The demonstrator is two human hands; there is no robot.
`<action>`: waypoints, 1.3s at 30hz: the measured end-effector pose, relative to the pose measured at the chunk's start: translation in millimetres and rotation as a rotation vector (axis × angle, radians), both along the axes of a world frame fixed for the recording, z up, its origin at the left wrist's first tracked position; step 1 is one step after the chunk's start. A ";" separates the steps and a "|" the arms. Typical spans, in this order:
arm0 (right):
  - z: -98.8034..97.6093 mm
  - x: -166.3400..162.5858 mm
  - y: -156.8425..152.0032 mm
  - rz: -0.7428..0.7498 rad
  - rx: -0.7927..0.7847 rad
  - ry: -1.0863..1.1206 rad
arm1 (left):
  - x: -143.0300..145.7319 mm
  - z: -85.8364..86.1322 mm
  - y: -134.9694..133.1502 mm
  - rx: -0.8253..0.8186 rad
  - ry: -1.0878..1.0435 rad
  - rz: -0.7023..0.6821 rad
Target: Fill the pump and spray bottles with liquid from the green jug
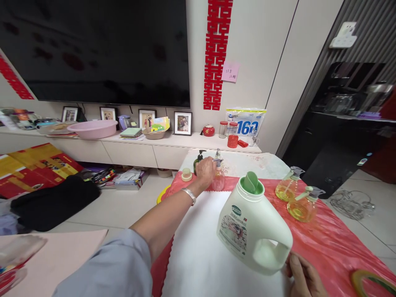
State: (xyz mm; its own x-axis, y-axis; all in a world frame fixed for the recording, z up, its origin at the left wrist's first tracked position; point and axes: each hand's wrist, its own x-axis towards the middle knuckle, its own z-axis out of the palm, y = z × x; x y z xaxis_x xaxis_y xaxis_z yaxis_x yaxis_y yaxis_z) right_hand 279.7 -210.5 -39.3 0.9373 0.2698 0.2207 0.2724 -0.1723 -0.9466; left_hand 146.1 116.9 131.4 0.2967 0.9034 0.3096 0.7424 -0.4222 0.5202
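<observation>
My left hand [205,172] reaches to the far side of the table, its fingers closed at the neck of a clear pump bottle [218,181]; the fingertips are partly hidden. Just beyond it stand a dark green pump bottle [196,165] and another pump top. A pale green detergent jug [247,231] stands uncapped on the white sheet, a green spout in its mouth. Low at its handle side is my right hand [305,276], fingers loosely bent and apart, near or touching the jug's lower corner. To the right, two clear pump bottles [301,206] hold yellow liquid.
A pale cap [186,175] sits by the far left corner of the red table cover [337,235]. Tape [360,278] lies at the near right. Behind runs a low white cabinet [130,150] with a pink basin [94,129], picture frames and jars.
</observation>
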 end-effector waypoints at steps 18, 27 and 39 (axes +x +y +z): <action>26.0 -14.6 9.7 -0.054 0.483 0.081 | -167.2 -4.2 -79.1 -0.331 -0.680 -0.261; 62.8 -104.7 -8.6 0.642 0.258 0.198 | -191.0 -10.0 -133.1 -0.583 -0.996 -0.321; 57.3 -171.7 2.9 1.224 0.381 1.325 | -191.6 -28.2 -157.2 -0.797 -1.255 -0.381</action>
